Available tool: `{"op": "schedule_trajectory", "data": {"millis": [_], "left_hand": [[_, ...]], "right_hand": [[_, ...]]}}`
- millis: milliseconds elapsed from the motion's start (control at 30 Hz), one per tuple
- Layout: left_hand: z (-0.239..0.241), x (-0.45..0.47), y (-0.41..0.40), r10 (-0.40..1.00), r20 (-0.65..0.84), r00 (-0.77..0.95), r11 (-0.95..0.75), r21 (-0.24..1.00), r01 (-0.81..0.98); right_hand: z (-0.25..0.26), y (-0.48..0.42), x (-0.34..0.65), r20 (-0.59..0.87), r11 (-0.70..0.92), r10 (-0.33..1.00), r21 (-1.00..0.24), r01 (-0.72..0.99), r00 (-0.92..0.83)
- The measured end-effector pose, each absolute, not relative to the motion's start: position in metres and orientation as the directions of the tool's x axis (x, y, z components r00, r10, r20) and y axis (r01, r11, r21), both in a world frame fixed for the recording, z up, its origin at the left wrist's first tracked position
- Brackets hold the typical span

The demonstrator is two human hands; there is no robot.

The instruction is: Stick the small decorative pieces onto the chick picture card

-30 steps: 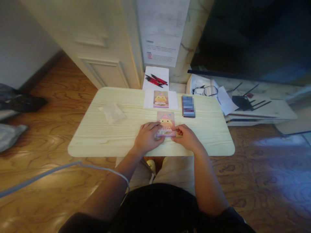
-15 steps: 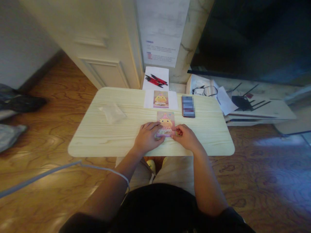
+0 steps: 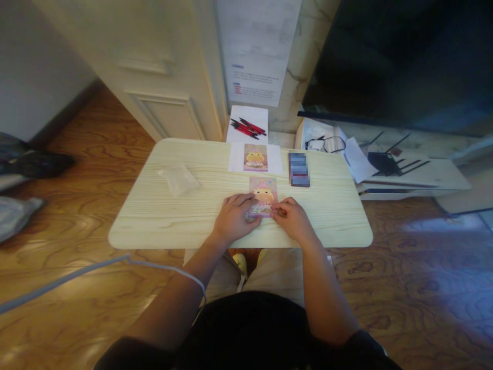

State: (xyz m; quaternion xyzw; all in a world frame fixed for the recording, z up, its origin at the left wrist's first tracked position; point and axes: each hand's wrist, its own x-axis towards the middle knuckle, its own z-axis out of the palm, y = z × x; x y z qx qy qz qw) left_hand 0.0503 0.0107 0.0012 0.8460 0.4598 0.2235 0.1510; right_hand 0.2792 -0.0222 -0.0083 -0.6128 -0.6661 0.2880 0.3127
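A pink card with a yellow cartoon figure (image 3: 263, 193) lies near the front of the pale wooden table (image 3: 173, 216). My left hand (image 3: 233, 219) rests on its lower left part, fingers curled down onto it. My right hand (image 3: 291, 219) sits at its lower right corner, fingers pinched together against the edge; what they pinch is too small to make out. A second, similar picture (image 3: 255, 156) lies on a white sheet (image 3: 275, 159) further back.
A dark phone-like slab (image 3: 299, 169) lies right of the white sheet. A clear plastic bag (image 3: 177, 178) sits on the table's left. Red and black pens (image 3: 246, 127) rest on paper behind. A low white shelf (image 3: 416, 174) with cables stands at right.
My right hand has crept slightly left along the card's lower right corner. The left hand and the card stay where they were.
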Motion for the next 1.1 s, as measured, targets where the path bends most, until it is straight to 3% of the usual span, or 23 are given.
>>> {"op": "schedule_trajectory", "data": {"millis": [500,733,967,1100], "left_hand": [[-0.001,0.050,0.011,0.845,0.245,0.474,-0.532,0.462,0.709],[-0.001,0.049,0.011,0.852,0.229,0.471,-0.520,0.473,0.711],[-0.001,0.049,0.011,0.846,0.241,0.476,-0.532,0.457,0.713],[0.000,0.049,0.009,0.845,0.242,0.477,-0.533,0.451,0.716]], "right_hand": [[-0.006,-0.020,0.270,0.051,0.073,0.997,-0.748,0.660,-0.053],[0.009,-0.031,0.278,0.086,0.147,0.989,-0.692,0.707,-0.122],[0.003,-0.025,0.320,0.128,-0.020,0.982,-0.668,0.744,0.142],[0.000,-0.022,0.327,0.102,-0.057,0.982,-0.634,0.771,0.157]]}}
